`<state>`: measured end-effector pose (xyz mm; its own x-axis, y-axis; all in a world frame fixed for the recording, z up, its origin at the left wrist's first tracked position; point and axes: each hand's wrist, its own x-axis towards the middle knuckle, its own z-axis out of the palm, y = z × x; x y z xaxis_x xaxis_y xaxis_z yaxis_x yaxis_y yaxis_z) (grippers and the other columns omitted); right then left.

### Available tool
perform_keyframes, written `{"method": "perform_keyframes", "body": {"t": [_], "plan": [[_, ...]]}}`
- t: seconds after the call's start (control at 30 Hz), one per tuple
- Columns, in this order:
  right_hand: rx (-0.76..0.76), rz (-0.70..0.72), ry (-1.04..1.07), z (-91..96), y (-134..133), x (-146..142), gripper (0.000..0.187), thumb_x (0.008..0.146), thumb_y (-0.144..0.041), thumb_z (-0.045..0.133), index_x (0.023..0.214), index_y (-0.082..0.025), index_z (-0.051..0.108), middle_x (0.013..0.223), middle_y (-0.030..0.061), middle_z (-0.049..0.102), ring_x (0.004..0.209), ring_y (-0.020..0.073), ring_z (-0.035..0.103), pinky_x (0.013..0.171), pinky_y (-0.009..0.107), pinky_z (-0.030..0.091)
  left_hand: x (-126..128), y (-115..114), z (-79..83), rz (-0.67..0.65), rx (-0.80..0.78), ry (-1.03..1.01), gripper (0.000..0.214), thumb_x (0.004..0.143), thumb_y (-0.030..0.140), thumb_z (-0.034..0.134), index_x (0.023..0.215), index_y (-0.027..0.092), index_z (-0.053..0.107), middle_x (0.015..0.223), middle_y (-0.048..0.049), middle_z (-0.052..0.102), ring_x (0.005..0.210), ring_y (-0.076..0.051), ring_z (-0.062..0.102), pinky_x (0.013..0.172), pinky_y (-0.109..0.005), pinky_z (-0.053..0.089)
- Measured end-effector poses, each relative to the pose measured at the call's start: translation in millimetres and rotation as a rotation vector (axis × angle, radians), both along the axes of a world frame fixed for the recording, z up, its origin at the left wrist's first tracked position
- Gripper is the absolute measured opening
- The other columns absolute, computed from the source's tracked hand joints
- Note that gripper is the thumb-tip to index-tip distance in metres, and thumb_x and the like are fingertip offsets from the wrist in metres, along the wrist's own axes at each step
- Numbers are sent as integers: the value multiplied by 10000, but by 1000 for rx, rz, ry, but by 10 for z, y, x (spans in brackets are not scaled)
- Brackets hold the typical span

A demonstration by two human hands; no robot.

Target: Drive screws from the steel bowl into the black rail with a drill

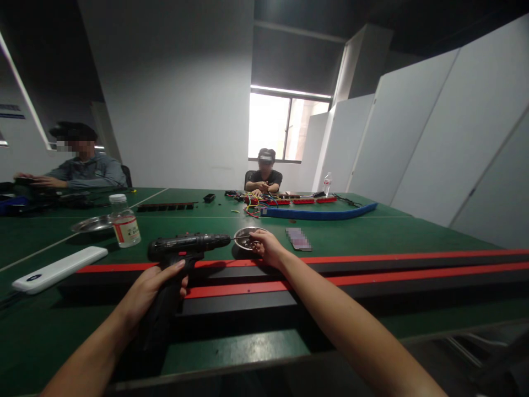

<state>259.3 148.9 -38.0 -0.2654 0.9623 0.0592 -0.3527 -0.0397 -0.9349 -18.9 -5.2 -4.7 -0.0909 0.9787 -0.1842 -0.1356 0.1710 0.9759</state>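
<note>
My left hand (159, 286) is wrapped round the grip of a black cordless drill (185, 246), which lies level and points right. A thin bit (238, 237) sticks out of its chuck towards my right hand (266, 246). The fingers of that hand are pinched together at the bit's tip; whatever is between them is too small to make out. Just behind and below those fingertips stands a small metal bowl (237, 242) with small dark pieces in it. Two long black bars with red tops, a far bar (231, 263) and a near bar (243, 289), lie beneath my hands.
A bottle (125, 229), a metal dish (93, 223) and a white oblong device (61, 268) stand at left. A phone (298, 239) lies right of the bowl. Farther back are a blue strip (320, 212) and tangled wires (250, 204). Two people sit across the green table (372, 237).
</note>
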Motion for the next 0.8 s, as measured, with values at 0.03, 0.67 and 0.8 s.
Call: {"method": "perform_keyframes", "body": {"t": [0.03,0.67,0.8], "plan": [[-3,-1,4,6,-7,0,239,735,-220,765,938,-203,641,838,24,716,750,169,667,702,289,505,4,-5,4,-2,-2,7,328,770,413,799,733,99,712,667,-104,707,518,-157,661,498,-210,539],[-8,0,5,46,-44,-11,241,723,-214,771,928,-194,647,806,24,707,717,166,654,667,278,494,-4,-11,13,-11,-6,-23,296,769,382,815,755,104,713,708,-107,715,554,-162,672,522,-225,560],[-7,2,-8,40,-33,-8,238,721,-235,775,910,-196,637,799,19,703,702,164,650,666,282,494,7,-15,14,-11,9,-28,299,787,380,800,738,98,714,691,-104,705,544,-153,661,516,-212,547]]}}
